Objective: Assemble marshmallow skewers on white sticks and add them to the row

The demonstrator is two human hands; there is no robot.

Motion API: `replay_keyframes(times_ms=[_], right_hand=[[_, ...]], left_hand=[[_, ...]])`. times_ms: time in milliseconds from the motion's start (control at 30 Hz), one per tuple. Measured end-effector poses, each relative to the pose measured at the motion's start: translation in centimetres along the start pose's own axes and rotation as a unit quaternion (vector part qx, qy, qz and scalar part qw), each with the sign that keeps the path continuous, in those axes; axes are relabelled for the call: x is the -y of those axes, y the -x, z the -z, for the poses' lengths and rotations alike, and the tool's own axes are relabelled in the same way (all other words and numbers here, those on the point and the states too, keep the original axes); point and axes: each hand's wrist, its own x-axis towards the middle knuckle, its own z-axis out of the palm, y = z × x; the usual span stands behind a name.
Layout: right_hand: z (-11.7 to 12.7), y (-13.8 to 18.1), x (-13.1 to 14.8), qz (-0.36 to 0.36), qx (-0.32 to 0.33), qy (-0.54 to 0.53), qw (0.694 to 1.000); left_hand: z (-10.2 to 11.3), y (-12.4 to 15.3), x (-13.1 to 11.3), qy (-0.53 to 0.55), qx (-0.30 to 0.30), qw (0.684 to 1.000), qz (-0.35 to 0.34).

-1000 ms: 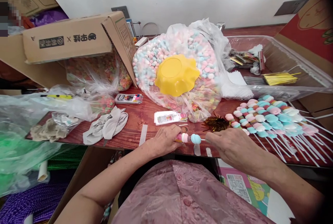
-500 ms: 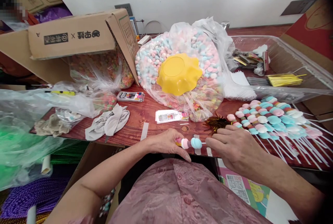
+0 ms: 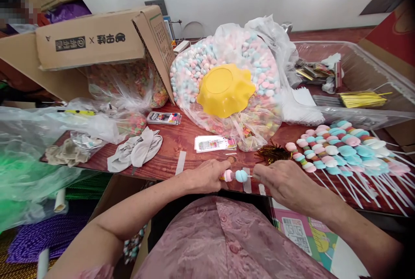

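A marshmallow skewer (image 3: pixel 241 176) with pink and light blue pieces is held level over the table's front edge. My left hand (image 3: pixel 205 176) is closed round its left end, hiding the pieces there. At the other end my right hand (image 3: pixel 287 185) pinches the thin white stick, its fingers bent. Just beyond the right hand lies a bunch of shiny gold ties (image 3: pixel 275 153). To its right, several filled marshmallow skewers (image 3: pixel 348 151) are piled with their white sticks pointing toward me.
An upturned yellow bowl (image 3: pixel 225 91) rests on a big clear bag of marshmallows (image 3: pixel 191 67). Printed cards (image 3: pixel 215 144) and grey gloves (image 3: pixel 136 149) lie in front. A cardboard box (image 3: pixel 94 43) stands left; a clear plastic bin (image 3: pixel 353 67) is at the back right.
My left thumb, stretched out below the skewer before, is now tucked in. The skewer and my right hand have shifted slightly left. The whole view has moved a little.
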Motion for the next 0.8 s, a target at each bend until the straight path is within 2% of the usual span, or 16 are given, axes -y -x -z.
replay_keyframes(times_ms=[133,233,333,433,500,567,600,667,733,767,800], right_hand=[[-1.2,-0.4,0.6,-0.026,0.068,-0.075,0.995],[-1.9,-0.4,0.7,-0.061,0.054,-0.156,0.984],[-2.9,0.0,0.6,-0.148,-0.036,-0.286,0.946],[-4.7,0.5,0.7,-0.247,-0.146,-0.411,0.865],[-6.1,0.5,1.0,-0.291,-0.215,-0.443,0.821],[-7.2,0.3,1.7,-0.303,-0.272,-0.433,0.805],[-7.6,0.1,2.0,-0.299,-0.295,-0.417,0.806],[-8.1,-0.4,2.9,-0.278,-0.329,-0.374,0.822],[-8.3,-0.9,3.5,-0.244,-0.35,-0.318,0.847],[-8.4,-1.1,3.7,-0.225,-0.36,-0.284,0.86],[-8.5,-1.2,3.8,-0.205,-0.37,-0.25,0.871]], left_hand=[[-1.0,-0.4,0.6,-0.076,-0.006,0.997,-0.028],[-0.4,-0.7,0.7,-0.112,-0.047,0.99,-0.067],[1.9,0.1,-0.4,-0.124,-0.16,0.974,-0.1],[3.3,2.0,-2.3,-0.068,-0.269,0.948,-0.158],[2.8,2.9,-2.8,0.043,-0.313,0.935,-0.163],[1.5,2.7,-2.2,0.214,-0.321,0.919,-0.083],[1.0,2.1,-1.6,0.321,-0.318,0.892,-0.031],[0.6,0.5,-0.3,0.529,-0.313,0.788,0.006],[1.3,-1.2,0.7,0.667,-0.31,0.677,-0.031],[1.9,-1.9,1.0,0.703,-0.306,0.64,-0.052],[2.5,-2.4,1.0,0.725,-0.298,0.617,-0.067]])
